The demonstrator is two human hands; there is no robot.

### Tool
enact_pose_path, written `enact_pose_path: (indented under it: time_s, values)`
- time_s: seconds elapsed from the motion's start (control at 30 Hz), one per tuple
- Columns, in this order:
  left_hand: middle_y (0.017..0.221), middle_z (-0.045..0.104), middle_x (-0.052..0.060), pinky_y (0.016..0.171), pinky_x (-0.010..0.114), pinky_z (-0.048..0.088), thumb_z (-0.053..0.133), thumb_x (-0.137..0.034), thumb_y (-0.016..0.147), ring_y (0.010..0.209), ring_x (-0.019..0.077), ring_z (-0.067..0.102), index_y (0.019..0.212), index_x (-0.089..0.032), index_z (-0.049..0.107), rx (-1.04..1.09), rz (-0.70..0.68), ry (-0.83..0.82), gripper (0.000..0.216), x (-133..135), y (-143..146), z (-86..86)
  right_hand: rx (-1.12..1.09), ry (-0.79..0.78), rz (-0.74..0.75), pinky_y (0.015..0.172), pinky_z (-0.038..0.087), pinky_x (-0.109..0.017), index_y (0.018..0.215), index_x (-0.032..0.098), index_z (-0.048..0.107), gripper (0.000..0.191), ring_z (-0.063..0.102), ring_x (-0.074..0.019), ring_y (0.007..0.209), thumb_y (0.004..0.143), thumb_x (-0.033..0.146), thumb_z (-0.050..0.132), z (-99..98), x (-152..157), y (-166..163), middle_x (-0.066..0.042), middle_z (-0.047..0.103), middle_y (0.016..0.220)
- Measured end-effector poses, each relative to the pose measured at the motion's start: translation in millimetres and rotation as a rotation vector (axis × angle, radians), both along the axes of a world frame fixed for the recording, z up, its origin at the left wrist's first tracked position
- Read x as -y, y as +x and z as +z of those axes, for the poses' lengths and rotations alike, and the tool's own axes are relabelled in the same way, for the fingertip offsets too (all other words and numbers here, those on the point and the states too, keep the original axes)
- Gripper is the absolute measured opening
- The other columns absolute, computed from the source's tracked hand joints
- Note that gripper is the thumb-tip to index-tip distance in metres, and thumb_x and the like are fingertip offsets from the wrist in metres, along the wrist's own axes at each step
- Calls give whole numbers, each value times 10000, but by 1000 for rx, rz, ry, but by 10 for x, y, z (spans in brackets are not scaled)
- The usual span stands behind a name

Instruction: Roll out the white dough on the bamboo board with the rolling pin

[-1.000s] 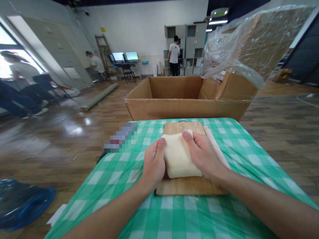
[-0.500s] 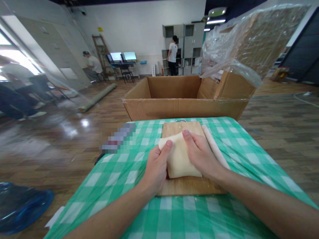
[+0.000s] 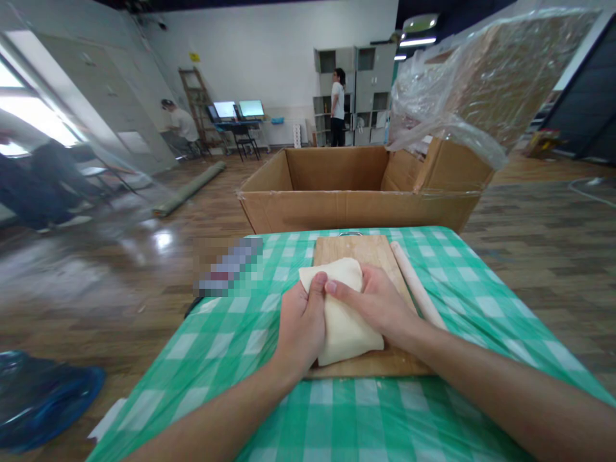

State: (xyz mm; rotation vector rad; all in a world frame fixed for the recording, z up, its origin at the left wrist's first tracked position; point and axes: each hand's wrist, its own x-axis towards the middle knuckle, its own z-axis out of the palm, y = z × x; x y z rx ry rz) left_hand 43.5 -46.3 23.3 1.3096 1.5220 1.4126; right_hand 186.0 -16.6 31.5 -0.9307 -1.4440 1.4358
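A pale, flattened sheet of dough (image 3: 350,330) is held over a wooden cutting board (image 3: 351,246), its lower edge near the board's front. My left hand (image 3: 303,321) grips the dough's left side, thumb on top and the other fingers underneath, mostly hidden. From the right, my right hand (image 3: 382,301) holds it in the same way, its thumb lying across the top. The two thumb tips almost meet near the middle of the upper part. A whitish rolling pin (image 3: 418,285) lies along the board's right edge, partly covered by my right forearm.
A green-and-white checked cloth (image 3: 231,359) covers the table. At its left edge lies a blurred-out device (image 3: 231,266). Behind the table stands a big open cardboard box (image 3: 356,208) with plastic wrap. A blue plastic container (image 3: 48,404) is on the floor at left. Other people are farther back.
My right thumb has moved left across the dough, close to the left thumb. The dough has shifted slightly toward me and left. A person at the back has turned.
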Motion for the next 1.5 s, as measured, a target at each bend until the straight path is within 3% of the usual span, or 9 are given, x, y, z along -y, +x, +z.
enact_pose_path:
  time_s: [0.17, 0.43, 0.77, 0.9, 1.0, 1.13, 1.23, 1.33, 1.5]
  values:
    - [790, 725, 41, 632, 257, 471, 525, -525, 985, 744, 201, 651, 868, -154, 700, -98, 33, 91, 426, -56, -72, 4, 64, -49, 35, 665, 548, -297, 976, 156, 787, 342, 707, -222, 824, 790, 439, 829, 35, -12, 50, -75, 788, 963]
    - [790, 733, 39, 637, 265, 473, 557, -522, 970, 716, 207, 646, 1027, -167, 739, -28, -40, 59, 402, -25, -40, 12, 36, 26, -6, 710, 569, -316, 1037, 174, 776, 336, 718, -242, 877, 891, 472, 719, 1, 7, 18, -69, 787, 998]
    - [748, 701, 29, 576, 245, 443, 555, -576, 956, 687, 183, 601, 925, -163, 729, -6, -68, 38, 449, -38, -42, -1, 199, 180, -213, 520, 416, -254, 810, 156, 709, 510, 625, -187, 681, 993, 591, 517, 8, -9, 51, -52, 719, 770]
    - [652, 655, 22, 523, 247, 393, 566, -555, 949, 587, 164, 543, 808, -158, 707, -39, -3, 53, 443, -35, -68, 27, 94, 89, -137, 543, 426, -253, 842, 160, 708, 545, 620, -190, 715, 984, 642, 496, -3, -3, 23, -56, 722, 822]
    - [652, 657, 23, 511, 244, 385, 582, -590, 931, 576, 156, 541, 773, -152, 696, -1, 16, 34, 479, -43, -77, 22, 168, 116, -157, 507, 371, -260, 793, 157, 683, 543, 560, -173, 640, 979, 637, 509, -26, -3, 16, -42, 677, 746]
    - [800, 742, 59, 597, 256, 481, 616, -628, 903, 687, 188, 649, 969, -141, 741, 286, -183, -57, 508, -56, -15, -33, 293, 299, -275, 497, 316, -277, 719, 180, 625, 524, 506, -164, 603, 1009, 591, 481, -39, -41, 62, -31, 626, 676]
    - [917, 778, 97, 683, 293, 544, 735, -538, 851, 771, 222, 709, 1106, -141, 731, 514, -396, -175, 472, -55, 46, -68, 344, 381, -322, 505, 317, -279, 676, 194, 589, 516, 500, -160, 590, 1010, 577, 494, -24, -85, 112, -29, 619, 650]
    - [1007, 785, 114, 767, 321, 571, 798, -461, 817, 879, 249, 734, 1153, -147, 722, 519, -447, -184, 466, -56, 52, -84, 278, 254, -282, 500, 357, -269, 700, 181, 640, 497, 545, -167, 600, 955, 605, 582, -1, -112, 121, -47, 667, 692]
    - [926, 787, 91, 677, 289, 550, 695, -530, 888, 878, 260, 735, 1119, -148, 728, 176, -192, -69, 447, -58, -15, -71, 26, -151, -19, 562, 496, -276, 962, 161, 752, 399, 677, -213, 720, 833, 538, 759, 32, -77, 43, -92, 771, 912]
